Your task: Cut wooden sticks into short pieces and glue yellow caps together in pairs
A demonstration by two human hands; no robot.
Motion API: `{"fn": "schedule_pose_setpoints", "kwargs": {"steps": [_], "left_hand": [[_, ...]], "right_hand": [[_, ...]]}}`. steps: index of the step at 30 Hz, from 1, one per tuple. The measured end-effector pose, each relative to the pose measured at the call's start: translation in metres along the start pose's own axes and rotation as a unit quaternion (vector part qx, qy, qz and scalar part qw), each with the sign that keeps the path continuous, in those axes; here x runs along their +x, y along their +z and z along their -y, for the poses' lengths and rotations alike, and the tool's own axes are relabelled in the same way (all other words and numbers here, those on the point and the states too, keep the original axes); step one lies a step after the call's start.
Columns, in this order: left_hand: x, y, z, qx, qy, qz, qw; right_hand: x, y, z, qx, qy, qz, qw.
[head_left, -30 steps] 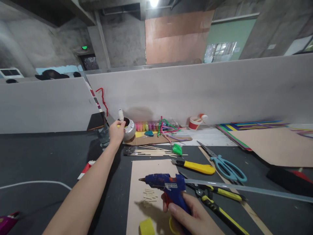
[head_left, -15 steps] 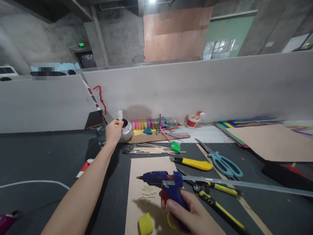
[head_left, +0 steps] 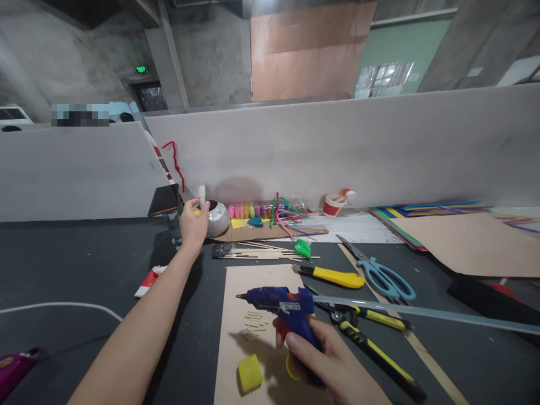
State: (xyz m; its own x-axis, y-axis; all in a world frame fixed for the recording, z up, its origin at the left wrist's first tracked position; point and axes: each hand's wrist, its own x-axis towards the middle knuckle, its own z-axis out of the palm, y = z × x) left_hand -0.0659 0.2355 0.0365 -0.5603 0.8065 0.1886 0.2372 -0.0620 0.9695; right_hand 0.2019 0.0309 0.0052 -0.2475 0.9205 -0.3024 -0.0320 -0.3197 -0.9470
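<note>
My left hand [head_left: 194, 228] is stretched out to the left edge of a round silver pot [head_left: 217, 219]. Its fingers are bent together, with a small bit of yellow showing between them; what it is I cannot make out. A white upright piece [head_left: 202, 193] rises just behind the fingertips. My right hand [head_left: 314, 351] grips a blue glue gun [head_left: 274, 301] by its handle, with a finger at the red trigger. From the gun's back a long clear glue stick [head_left: 413, 314] runs right. Below the nozzle lie short thin sticks [head_left: 255, 323] and a yellow block [head_left: 250, 373] on brown board [head_left: 225, 349].
Right of the board lie a yellow utility knife [head_left: 337, 277], blue-handled scissors [head_left: 386, 278] and black-and-yellow pliers [head_left: 375, 357]. Wooden sticks [head_left: 270, 253] and a green packet [head_left: 302, 247] lie beyond. A phone [head_left: 163, 200] stands at left; a white cable [head_left: 63, 307] crosses the table.
My left hand has drawn slightly left, off the pot's mouth, showing more of the pot. My right hand still holds the glue gun in nearly the same place. The view has shifted a little.
</note>
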Motion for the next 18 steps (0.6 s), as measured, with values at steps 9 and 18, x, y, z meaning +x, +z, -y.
{"fn": "schedule_pose_setpoints", "kwargs": {"steps": [9,18], "left_hand": [[-0.113,-0.012,0.033,-0.126,-0.188,0.133,0.965],[-0.095,-0.013,0.036,-0.053,-0.151,0.119,0.98]], "right_hand": [[0.006,0.0,-0.01,0.001,-0.018,0.028,0.999],[0.009,0.0,-0.009,0.006,-0.014,0.033,0.999]]}}
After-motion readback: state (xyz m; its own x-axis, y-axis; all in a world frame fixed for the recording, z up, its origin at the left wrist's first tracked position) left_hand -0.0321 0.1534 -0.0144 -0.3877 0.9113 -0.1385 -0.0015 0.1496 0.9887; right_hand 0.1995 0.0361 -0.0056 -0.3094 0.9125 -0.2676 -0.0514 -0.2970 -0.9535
